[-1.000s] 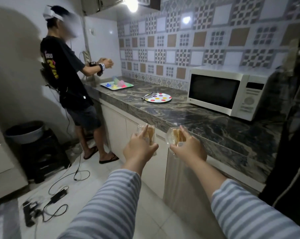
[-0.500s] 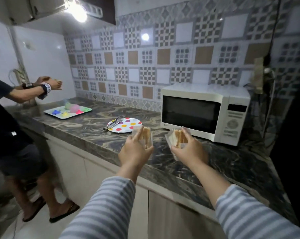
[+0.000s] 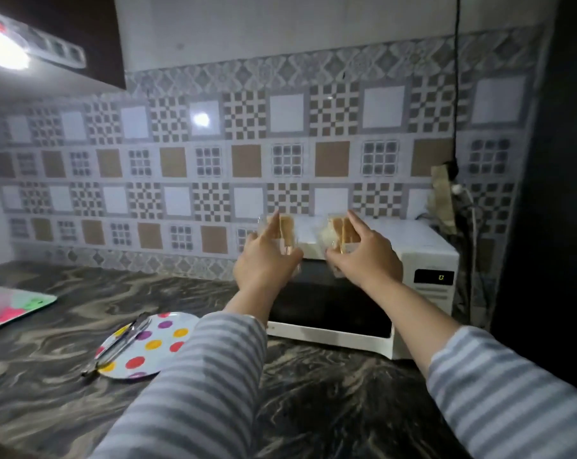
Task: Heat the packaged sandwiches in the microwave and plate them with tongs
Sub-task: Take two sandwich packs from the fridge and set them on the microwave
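Now | left hand (image 3: 263,263) raised, grip clasping packaged sandwich (image 3: 285,231) | right hand (image 3: 368,260) raised, clasping second sandwich (image 3: 341,231) | above microwave (image 3: 426,256)

I hold one packaged sandwich (image 3: 286,231) in my left hand (image 3: 263,265) and another packaged sandwich (image 3: 341,231) in my right hand (image 3: 366,260), both in clear plastic wrap, upright, raised in front of the white microwave (image 3: 423,260). Its dark door is closed and it stands at the far right of the table (image 3: 65,376). To the near left lies a polka-dot plate (image 3: 154,344) with metal tongs (image 3: 121,342) resting across its left edge.
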Demonstrator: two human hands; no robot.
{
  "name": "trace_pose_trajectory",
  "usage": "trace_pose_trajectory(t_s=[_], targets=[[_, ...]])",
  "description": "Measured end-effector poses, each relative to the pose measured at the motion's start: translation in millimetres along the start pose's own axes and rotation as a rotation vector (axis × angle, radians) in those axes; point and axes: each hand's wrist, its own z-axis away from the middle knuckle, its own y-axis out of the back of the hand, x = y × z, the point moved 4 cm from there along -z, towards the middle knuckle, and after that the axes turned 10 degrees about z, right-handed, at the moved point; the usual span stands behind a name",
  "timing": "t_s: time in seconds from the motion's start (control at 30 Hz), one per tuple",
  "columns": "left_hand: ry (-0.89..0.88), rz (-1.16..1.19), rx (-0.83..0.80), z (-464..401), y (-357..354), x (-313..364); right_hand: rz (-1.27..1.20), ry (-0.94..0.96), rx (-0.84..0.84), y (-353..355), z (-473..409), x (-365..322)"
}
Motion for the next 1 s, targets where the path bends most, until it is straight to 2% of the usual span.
trace_pose_trajectory(t_s=[0.2,0.43,0.67,1.0], targets=[[-0.109,0.107,-0.071,-101.0,-52.3,11.0,0.038,-0.130,0.090,-5.7,-81.2,10.0],[-0.089,0.136,-0.176,-171.2,-128.3,10.6,0.094,-0.257,0.085,-43.1,-150.8,39.0],[-0.040,0.132,-0.248,-207.9,-174.7,0.1,0.134,-0.318,0.011,-80.9,-183.1,66.4],[-0.054,0.013,-0.315,-215.1,-192.0,-7.2,0.194,-0.317,-0.029,-93.0,-193.5,72.1]])
